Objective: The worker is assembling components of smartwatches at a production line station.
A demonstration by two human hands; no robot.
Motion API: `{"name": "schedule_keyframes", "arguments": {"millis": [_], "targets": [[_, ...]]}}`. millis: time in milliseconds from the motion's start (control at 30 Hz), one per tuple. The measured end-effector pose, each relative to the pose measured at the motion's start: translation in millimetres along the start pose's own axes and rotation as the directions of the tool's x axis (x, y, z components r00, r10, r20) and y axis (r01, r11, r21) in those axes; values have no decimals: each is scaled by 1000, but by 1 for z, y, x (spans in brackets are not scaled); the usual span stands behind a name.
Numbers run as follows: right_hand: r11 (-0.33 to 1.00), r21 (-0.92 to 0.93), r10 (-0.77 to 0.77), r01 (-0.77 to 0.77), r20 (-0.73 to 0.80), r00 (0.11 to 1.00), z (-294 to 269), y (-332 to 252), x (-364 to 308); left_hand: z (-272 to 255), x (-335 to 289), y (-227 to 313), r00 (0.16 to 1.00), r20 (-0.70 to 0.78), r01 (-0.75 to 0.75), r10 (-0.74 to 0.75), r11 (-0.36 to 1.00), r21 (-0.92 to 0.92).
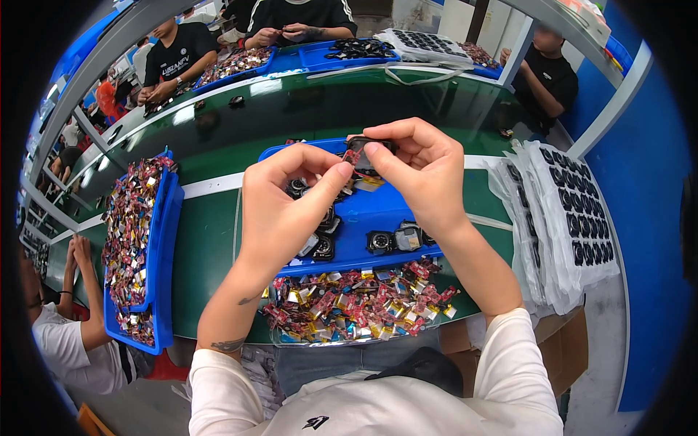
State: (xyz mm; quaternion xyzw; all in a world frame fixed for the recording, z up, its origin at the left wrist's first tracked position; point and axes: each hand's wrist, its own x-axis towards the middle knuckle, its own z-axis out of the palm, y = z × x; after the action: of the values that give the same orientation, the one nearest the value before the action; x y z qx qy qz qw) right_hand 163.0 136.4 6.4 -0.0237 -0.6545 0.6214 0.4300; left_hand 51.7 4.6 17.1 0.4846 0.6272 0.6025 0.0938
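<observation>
Over a blue tray point(367, 211), my two hands meet at chest height. My right hand point(425, 163) grips a black watch-like case point(361, 161) between thumb and fingers. Pinched in my left hand point(291, 192) is a small red circuit board point(351, 155), held against the left edge of the case. Where the board meets the case is partly hidden by my fingertips. Below, in the tray, lie several black cases, among them one with a round ring point(379, 242). In front of the tray is a heap of red circuit boards with silvery and yellow battery pieces point(363, 301).
At left, a long blue bin point(166, 240) is full of similar boards. White trays of black cases point(578, 203) are stacked at right. A green conveyor belt point(305, 102) runs across beyond. Co-workers sit opposite and at left. Metal frame posts point(618, 105) rise at the sides.
</observation>
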Motion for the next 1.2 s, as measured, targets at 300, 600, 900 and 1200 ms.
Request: {"name": "schedule_keyframes", "arguments": {"millis": [300,600,900,1200], "targets": [[987,-118,-105,109,39,994,3,-7,-7,8,1,-2,990,-12,128,-143,917,-377],[995,-83,-53,59,70,996,-4,0,0,-1,12,-10,990,67,142,-127,929,-341],[819,-544,41,-184,-265,963,-110,102,98,-25,15,2,997,-71,-15,-5,959,-281],[552,-623,493,-554,-293,819,-168,183,107,-33,10,10,998,25,59,-55,975,-215]]}}
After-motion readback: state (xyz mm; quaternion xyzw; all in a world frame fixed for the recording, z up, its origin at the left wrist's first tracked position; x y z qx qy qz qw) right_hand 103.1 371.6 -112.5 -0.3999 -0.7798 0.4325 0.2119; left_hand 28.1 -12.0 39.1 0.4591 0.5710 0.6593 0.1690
